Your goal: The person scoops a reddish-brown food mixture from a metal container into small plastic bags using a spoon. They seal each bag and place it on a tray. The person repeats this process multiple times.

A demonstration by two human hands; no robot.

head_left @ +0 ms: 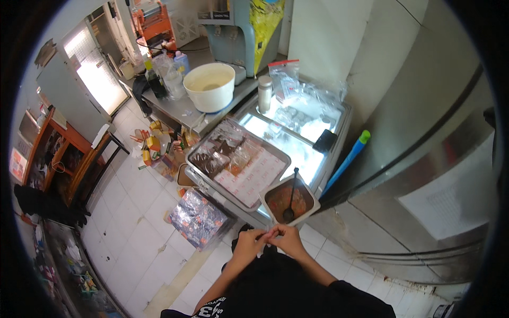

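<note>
My left hand and my right hand meet in front of my body, fingertips pinched together. Whatever lies between the fingers, if anything, is too small to make out. Just beyond them a square metal container holds reddish-brown food. A black spoon leans in it, its handle sticking up. To the left of the container rests a metal tray, lined with printed paper. Clear bags of brown and orange food cover the tray's far left part.
Tray and container rest on a glass-topped chest, with a lidded jar and plastic bags behind. A white tub stands on the steel counter. A wrapped box sits left on the tiled floor; a blue pole leans right.
</note>
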